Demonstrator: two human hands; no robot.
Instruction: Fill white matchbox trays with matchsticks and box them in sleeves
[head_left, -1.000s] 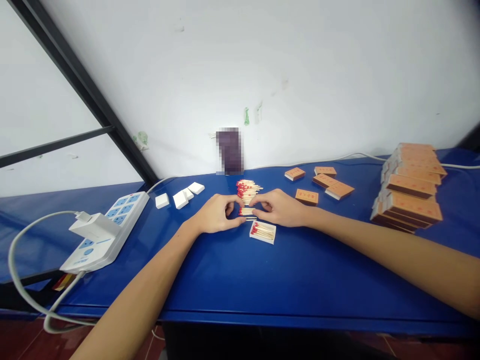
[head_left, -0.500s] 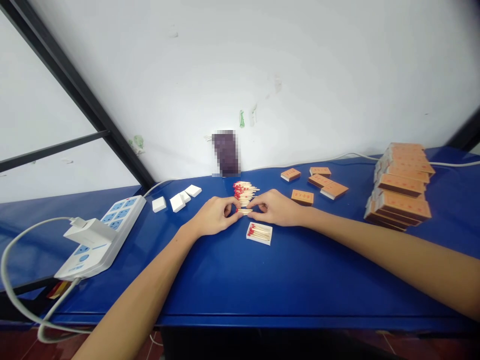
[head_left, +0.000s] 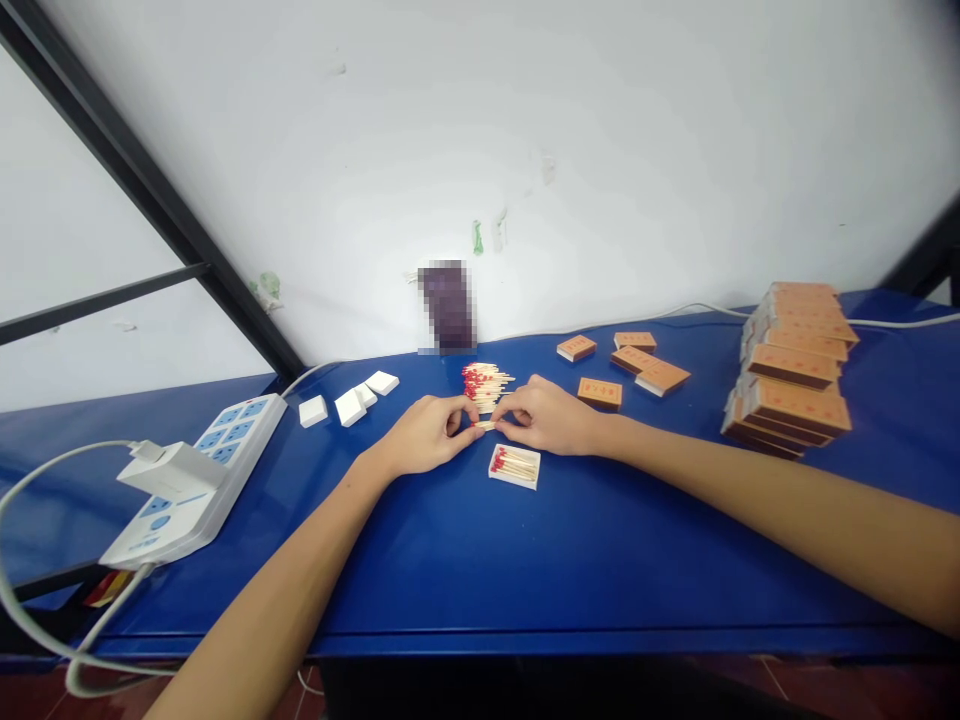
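Observation:
Between the fingertips of both hands lies a small bundle of matches (head_left: 486, 426), held crosswise just above the table. My left hand (head_left: 429, 434) pinches its red-headed end with thumb and forefinger. At the bare wooden end, my right hand (head_left: 544, 417) has its thumb and fingers closed. Right behind the fingers is a loose pile of red-tipped matches (head_left: 486, 385). In front of my hands sits an open white matchbox tray (head_left: 514, 483), partly filled with matches whose heads point left.
Several white boxes (head_left: 350, 407) lie to the left, beyond a white power strip (head_left: 251, 430) with a plugged-in adapter (head_left: 176, 470). Several orange matchboxes (head_left: 600, 391) are scattered to the right. A tall stack of matchboxes (head_left: 799, 400) stands at far right. A cable (head_left: 697, 306) runs along the wall.
The whole view has shifted slightly, so things appear a little farther left. Both hands keep their pinch on the small bundle of matches; the pile and tray look unchanged.

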